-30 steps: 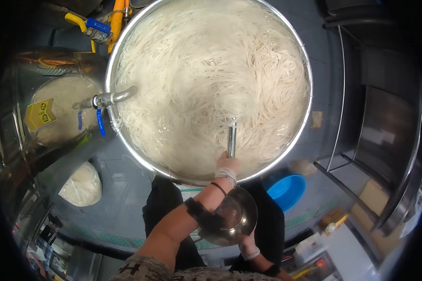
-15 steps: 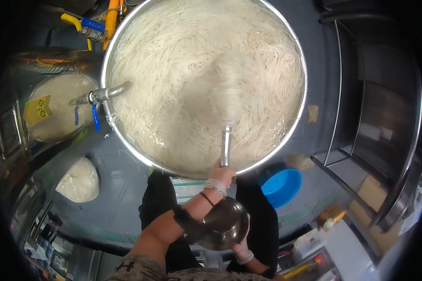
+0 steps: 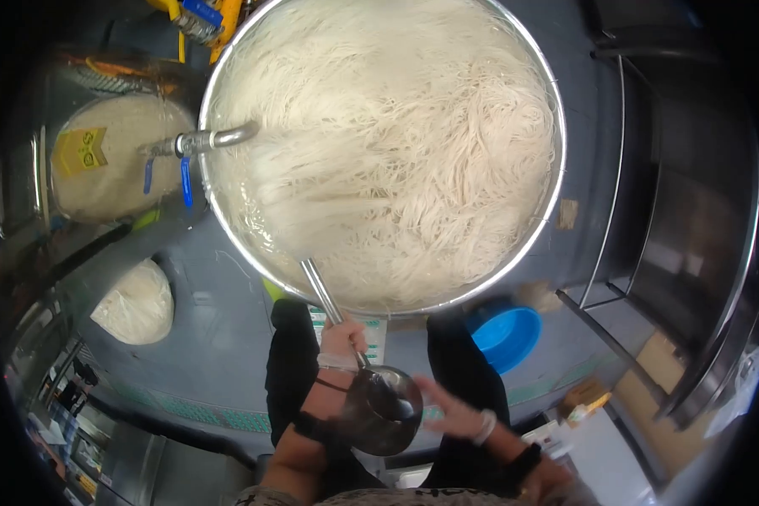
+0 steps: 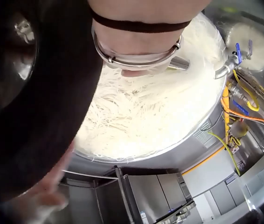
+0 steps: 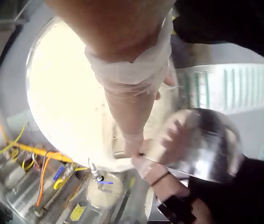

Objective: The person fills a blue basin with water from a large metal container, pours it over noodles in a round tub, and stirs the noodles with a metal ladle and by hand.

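In the head view my left hand (image 3: 341, 340) grips a shiny metal handle (image 3: 320, 287). Its far end points at the near left part of a big pot (image 3: 209, 173), over the cloudy water. White noodles (image 3: 472, 160) fill the pot. Close below that hand is a round steel bowl (image 3: 371, 430), where the handle's near end runs; I cannot tell whether they are one piece. My right hand (image 3: 454, 415), blurred, has its fingers extended near the bowl's right side. The right wrist view shows the same bowl (image 5: 202, 144) beside my left hand (image 5: 146, 168).
A bent metal tap (image 3: 228, 136) with a blue lever reaches over the pot's left rim. Behind it stands another vessel of pale liquid (image 3: 122, 164). A white bag (image 3: 139, 304) and a blue basin (image 3: 508, 336) sit on the floor. A metal rack (image 3: 622, 194) stands at right.
My left hand has moved left and down with the handle, which now slants leftward. My right hand has let go of the bowl's edge, and its fingers have straightened.
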`<act>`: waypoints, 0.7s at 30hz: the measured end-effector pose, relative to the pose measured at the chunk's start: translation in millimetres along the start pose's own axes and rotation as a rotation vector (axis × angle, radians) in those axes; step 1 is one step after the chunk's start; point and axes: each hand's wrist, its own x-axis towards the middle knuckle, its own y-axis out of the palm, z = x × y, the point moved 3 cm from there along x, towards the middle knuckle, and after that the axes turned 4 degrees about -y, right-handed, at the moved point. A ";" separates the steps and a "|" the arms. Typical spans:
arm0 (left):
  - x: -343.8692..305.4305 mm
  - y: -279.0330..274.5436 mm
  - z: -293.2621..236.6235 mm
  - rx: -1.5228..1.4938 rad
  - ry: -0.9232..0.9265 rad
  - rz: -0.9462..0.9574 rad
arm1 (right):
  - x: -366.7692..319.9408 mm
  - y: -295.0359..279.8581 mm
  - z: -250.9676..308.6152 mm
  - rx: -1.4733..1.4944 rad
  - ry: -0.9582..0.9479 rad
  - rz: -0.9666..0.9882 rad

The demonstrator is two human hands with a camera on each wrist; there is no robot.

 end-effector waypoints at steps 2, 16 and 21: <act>0.0 -6.6 -2.5 0.027 -0.017 -0.036 | 50.2 -53.8 38.4 -0.414 -0.113 -0.191; 10.8 -27.1 -17.5 0.105 -0.064 0.018 | 281.1 -202.4 137.2 -1.137 -0.068 -0.855; 24.1 -26.2 -19.5 0.111 -0.037 0.026 | 146.5 -180.1 216.6 -0.116 -0.413 -0.952</act>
